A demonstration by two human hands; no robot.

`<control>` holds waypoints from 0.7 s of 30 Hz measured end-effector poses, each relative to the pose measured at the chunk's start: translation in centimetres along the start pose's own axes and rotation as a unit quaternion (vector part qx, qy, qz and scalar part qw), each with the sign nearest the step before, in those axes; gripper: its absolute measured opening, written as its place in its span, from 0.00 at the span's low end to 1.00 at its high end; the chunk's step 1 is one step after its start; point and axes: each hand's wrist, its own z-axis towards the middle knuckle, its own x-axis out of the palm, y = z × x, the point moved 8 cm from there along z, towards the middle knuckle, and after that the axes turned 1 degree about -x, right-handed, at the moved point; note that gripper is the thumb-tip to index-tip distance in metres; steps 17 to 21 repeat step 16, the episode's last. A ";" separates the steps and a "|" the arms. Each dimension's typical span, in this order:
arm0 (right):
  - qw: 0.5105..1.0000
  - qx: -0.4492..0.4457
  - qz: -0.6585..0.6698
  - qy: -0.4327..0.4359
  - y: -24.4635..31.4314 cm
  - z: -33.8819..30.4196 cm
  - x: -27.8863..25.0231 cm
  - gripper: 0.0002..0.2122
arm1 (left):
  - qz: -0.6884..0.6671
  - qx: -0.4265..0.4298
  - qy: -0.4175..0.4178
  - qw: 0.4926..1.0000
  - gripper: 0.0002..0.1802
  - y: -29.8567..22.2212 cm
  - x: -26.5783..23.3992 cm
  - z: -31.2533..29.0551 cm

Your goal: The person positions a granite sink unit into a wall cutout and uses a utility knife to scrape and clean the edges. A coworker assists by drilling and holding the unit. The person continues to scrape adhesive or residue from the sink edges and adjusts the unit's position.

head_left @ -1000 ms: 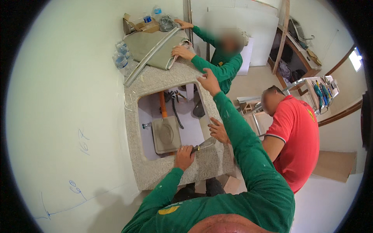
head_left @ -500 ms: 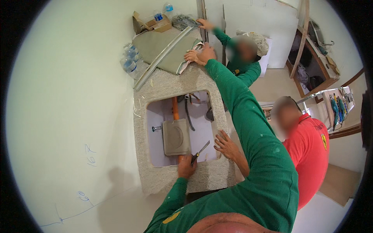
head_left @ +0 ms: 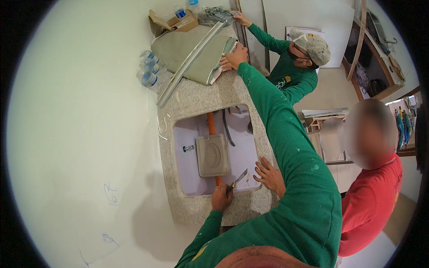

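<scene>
My left hand [head_left: 221, 198] is closed round the black and yellow handle of a utility knife [head_left: 238, 180], at the near edge of a sink cutout. Its grey blade points up and right over the opening. With my right arm stretched forward, my right hand [head_left: 234, 58] rests on the edge of a folded grey-green sheet [head_left: 192, 58], fingers spread. The cutout is in a speckled stone countertop [head_left: 178, 96]. Through it show a beige square box with a lid [head_left: 213, 155], an orange pipe [head_left: 211, 123], a dark hose [head_left: 229, 129] and a small metal valve [head_left: 188, 148].
A metal strip [head_left: 190, 67] lies across the sheet. Plastic bottles [head_left: 149, 71] and an opened cardboard box [head_left: 183, 23] stand along the wall. A person in red [head_left: 373, 201] has a hand [head_left: 270, 176] on the counter's right edge. A person in green [head_left: 290, 67] touches a dark plastic bag [head_left: 214, 17].
The view has shifted, so the counter sits a little farther right and lower. The person in green has taken one hand off the sheet. My left hand still holds the knife.
</scene>
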 end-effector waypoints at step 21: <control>0.941 0.171 0.288 -0.041 -4.2 5.1 0.2 0.49 | -0.003 -0.010 -0.017 1.000 0.17 0.5 -0.3 -0.5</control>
